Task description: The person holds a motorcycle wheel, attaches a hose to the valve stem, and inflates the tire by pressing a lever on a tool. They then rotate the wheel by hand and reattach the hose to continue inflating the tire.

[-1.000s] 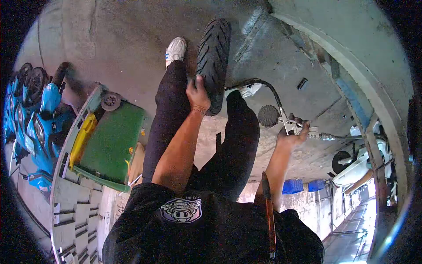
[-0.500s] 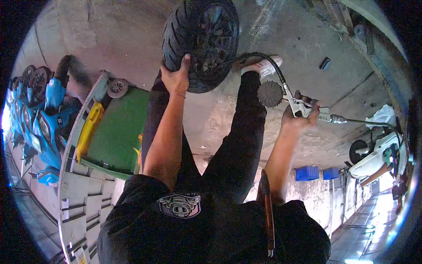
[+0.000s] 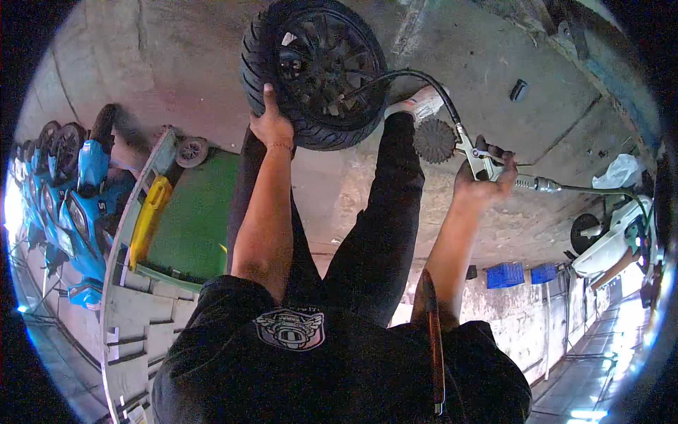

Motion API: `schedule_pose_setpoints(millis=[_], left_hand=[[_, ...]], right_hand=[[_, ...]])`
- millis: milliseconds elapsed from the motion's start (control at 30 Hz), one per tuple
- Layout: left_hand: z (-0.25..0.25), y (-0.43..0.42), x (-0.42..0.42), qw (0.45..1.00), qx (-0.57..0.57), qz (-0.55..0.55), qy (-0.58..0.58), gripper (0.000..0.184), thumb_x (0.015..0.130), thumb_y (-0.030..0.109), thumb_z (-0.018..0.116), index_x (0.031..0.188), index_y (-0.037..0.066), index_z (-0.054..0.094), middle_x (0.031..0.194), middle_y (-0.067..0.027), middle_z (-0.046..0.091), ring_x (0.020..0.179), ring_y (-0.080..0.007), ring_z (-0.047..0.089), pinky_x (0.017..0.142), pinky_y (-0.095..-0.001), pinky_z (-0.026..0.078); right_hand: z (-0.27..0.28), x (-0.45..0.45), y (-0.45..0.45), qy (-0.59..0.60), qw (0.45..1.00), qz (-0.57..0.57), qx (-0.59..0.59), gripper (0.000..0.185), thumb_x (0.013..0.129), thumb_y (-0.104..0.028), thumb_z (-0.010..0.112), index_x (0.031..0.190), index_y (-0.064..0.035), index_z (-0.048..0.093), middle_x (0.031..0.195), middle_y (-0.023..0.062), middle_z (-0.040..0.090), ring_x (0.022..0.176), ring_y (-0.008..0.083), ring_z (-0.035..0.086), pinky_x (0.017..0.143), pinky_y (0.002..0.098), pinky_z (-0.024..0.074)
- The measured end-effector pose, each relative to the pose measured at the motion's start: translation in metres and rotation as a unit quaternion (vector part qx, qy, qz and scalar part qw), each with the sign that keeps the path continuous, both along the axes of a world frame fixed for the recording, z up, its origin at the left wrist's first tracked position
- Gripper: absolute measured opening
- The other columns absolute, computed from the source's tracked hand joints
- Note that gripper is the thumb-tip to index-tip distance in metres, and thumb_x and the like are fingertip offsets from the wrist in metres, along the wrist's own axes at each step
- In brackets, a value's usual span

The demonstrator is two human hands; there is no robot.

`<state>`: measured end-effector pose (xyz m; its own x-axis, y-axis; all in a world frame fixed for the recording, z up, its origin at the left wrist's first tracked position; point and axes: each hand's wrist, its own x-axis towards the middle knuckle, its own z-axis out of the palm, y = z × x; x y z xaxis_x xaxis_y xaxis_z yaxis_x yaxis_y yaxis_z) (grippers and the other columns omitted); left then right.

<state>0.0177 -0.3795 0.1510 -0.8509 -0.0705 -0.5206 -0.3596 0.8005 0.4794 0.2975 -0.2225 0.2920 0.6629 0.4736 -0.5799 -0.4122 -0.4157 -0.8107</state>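
Note:
A black motorcycle wheel [image 3: 325, 63] with a treaded tyre leans at a tilt before me, its spoked side turned up toward my view. My left hand [image 3: 272, 127] grips the tyre's near left edge, thumb on the sidewall, the other fingers mostly hidden. Out to the right, my right hand [image 3: 486, 177] is wrapped round a silver tyre inflator gun [image 3: 482, 161]. A round dial gauge [image 3: 434, 140] with a ridged dark cover is attached to it. From the gun a black hose [image 3: 424, 75] curves over to the wheel's spokes; its end is hard to make out there.
My white shoe [image 3: 420, 104] is just right of the wheel. An air line [image 3: 600, 190] trails rightward from the gun. Blue scooters [image 3: 85, 226] stand left, beside a green-surfaced platform [image 3: 194, 219] with a yellow part [image 3: 150, 219]. A small black object [image 3: 519, 90] lies on the floor.
The wheel has tipped over to the left, so more of its spoked face shows. My left hand has moved slightly left with it. My right hand keeps its hold on the inflator gun.

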Motion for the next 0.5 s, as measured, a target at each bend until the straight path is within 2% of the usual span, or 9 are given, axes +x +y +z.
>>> schedule_pose_setpoints(millis=[100,167,267,333,400,467,500], left_hand=[[0.003,0.001,-0.003,1.0,-0.004,-0.016,0.017,0.116,0.066,0.069,0.065,0.126,-0.024,0.032,0.128,-0.0346,0.043,0.122,-0.0367,0.043,0.104,-0.0362,0.031],[0.011,0.008,-0.002,0.999,-0.007,-0.027,0.019,0.115,0.066,0.069,0.065,0.126,-0.024,0.032,0.127,-0.0348,0.044,0.122,-0.0362,0.043,0.104,-0.0362,0.031],[0.024,0.014,0.008,0.998,-0.058,-0.005,0.014,0.105,0.069,0.063,0.068,0.124,-0.021,0.038,0.123,-0.0314,0.049,0.117,-0.0347,0.048,0.1,-0.0366,0.035],[0.029,0.018,0.013,0.999,0.029,-0.011,0.041,0.091,0.071,0.056,0.071,0.121,-0.016,0.045,0.119,-0.0265,0.054,0.109,-0.0331,0.053,0.096,-0.0364,0.039],[0.028,0.019,0.015,0.999,-0.009,-0.008,0.05,0.086,0.071,0.052,0.072,0.119,-0.015,0.046,0.118,-0.0243,0.056,0.107,-0.032,0.055,0.094,-0.036,0.041],[0.024,0.017,0.014,0.997,-0.046,-0.007,0.059,0.081,0.072,0.048,0.074,0.118,-0.013,0.048,0.116,-0.0221,0.057,0.104,-0.0309,0.056,0.092,-0.0356,0.042],[0.02,0.015,0.014,0.998,-0.011,0.005,0.059,0.08,0.072,0.047,0.075,0.118,-0.013,0.048,0.116,-0.0219,0.057,0.104,-0.0303,0.056,0.092,-0.0354,0.042]], right_hand=[[0.0,-0.005,-0.001,0.015,1.0,-0.008,0.015,0.016,0.082,-0.022,0.055,0.084,-0.0066,0.053,0.077,0.0066,0.056,0.075,0.0238,0.057,0.086,0.0534,0.0474],[-0.001,-0.005,0.0,0.009,1.0,0.025,0.008,0.017,0.081,-0.023,0.055,0.085,-0.0068,0.053,0.078,0.0073,0.056,0.074,0.0249,0.058,0.087,0.0537,0.0471],[-0.002,-0.009,0.003,0.011,1.0,0.009,0.022,0.018,0.08,-0.024,0.056,0.086,-0.0068,0.053,0.079,0.008,0.057,0.075,0.0255,0.058,0.086,0.0535,0.0471],[-0.005,-0.003,0.004,0.009,1.0,0.014,0.026,0.018,0.08,-0.024,0.056,0.086,-0.0066,0.053,0.079,0.0081,0.057,0.075,0.0256,0.058,0.086,0.0533,0.0471],[-0.011,0.005,0.002,0.007,0.999,0.018,0.03,0.018,0.081,-0.024,0.055,0.087,-0.0064,0.053,0.079,0.0082,0.057,0.074,0.0258,0.058,0.087,0.0531,0.0471],[-0.012,0.008,0.001,0.028,0.997,0.056,0.044,0.031,0.082,-0.033,0.062,0.093,-0.0052,0.054,0.084,0.0096,0.058,0.081,0.0263,0.06,0.082,0.045,0.0519],[-0.012,0.009,0.001,0.028,0.997,0.057,0.043,0.031,0.082,-0.033,0.062,0.093,-0.0052,0.054,0.084,0.0096,0.058,0.081,0.0263,0.06,0.082,0.045,0.0519]])
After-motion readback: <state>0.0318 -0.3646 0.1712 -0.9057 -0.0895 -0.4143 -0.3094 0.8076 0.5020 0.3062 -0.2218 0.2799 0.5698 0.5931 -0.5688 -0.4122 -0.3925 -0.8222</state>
